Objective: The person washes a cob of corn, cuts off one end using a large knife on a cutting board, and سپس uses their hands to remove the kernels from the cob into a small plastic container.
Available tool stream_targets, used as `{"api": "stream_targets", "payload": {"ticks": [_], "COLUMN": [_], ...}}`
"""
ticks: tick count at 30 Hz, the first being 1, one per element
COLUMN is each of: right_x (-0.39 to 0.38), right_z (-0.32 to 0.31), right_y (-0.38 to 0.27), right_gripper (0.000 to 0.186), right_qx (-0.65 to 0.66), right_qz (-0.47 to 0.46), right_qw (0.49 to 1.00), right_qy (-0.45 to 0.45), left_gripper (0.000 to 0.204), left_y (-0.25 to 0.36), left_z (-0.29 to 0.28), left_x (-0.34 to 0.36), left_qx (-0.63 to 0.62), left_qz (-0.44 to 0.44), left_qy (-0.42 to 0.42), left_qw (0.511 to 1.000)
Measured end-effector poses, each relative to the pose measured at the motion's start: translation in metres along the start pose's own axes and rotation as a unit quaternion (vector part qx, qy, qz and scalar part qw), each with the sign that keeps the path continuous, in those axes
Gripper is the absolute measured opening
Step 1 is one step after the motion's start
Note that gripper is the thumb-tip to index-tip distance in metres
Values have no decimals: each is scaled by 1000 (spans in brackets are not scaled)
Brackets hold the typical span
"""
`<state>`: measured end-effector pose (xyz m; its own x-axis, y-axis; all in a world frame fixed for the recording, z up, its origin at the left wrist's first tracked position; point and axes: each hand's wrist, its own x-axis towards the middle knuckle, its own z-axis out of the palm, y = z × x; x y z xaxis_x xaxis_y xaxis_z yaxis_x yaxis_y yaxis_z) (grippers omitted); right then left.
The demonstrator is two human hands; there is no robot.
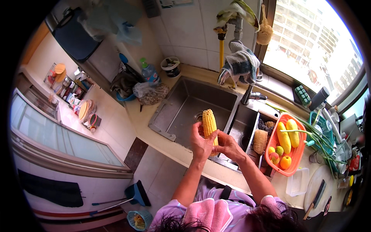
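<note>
A bare ear of corn (209,123) with yellow kernels stands nearly upright between my hands, over the front part of the large steel sink (185,92). My left hand (202,140) wraps round its left side, thumb across the front. Lower down, my right hand (227,145) grips the cob near its bottom end, fingers and thumb closed on it. The lowest part of the corn is partly hidden by my fingers. Behind the cob, the sink's drain shows in part.
A faucet (251,94) with a cloth (241,63) rises behind the sinks. Right of the small sink (244,129) sits an orange basket (295,156) of fruit and yellow squash. A knife (319,193) lies on a round cutting board (309,197). Bags and a soap bottle (150,72) stand left.
</note>
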<state>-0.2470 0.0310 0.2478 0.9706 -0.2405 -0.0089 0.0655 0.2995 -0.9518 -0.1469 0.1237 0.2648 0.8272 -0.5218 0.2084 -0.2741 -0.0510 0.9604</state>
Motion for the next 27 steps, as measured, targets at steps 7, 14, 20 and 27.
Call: {"api": "stream_targets", "payload": {"ticks": [7, 14, 20, 27], "right_x": [-33, -76, -141, -265], "right_z": [-8, -12, -30, -42], "right_y": [-10, -13, -12, -25], "right_gripper": [63, 63, 63, 71], "right_qx": [42, 252, 377, 232], "right_qz": [86, 65, -15, -99], "right_qw": [994, 962, 922, 937], "right_qy": [51, 79, 87, 242], "left_gripper": [36, 23, 75, 55], "left_y": [-2, -34, -8, 60], "left_z": [-6, -8, 0, 106], "left_x": [29, 58, 29, -102], "left_qx": [248, 318, 447, -162], "left_qz": [151, 183, 119, -177], "left_qy": [-96, -28, -63, -455], "left_qw": [952, 930, 885, 858]}}
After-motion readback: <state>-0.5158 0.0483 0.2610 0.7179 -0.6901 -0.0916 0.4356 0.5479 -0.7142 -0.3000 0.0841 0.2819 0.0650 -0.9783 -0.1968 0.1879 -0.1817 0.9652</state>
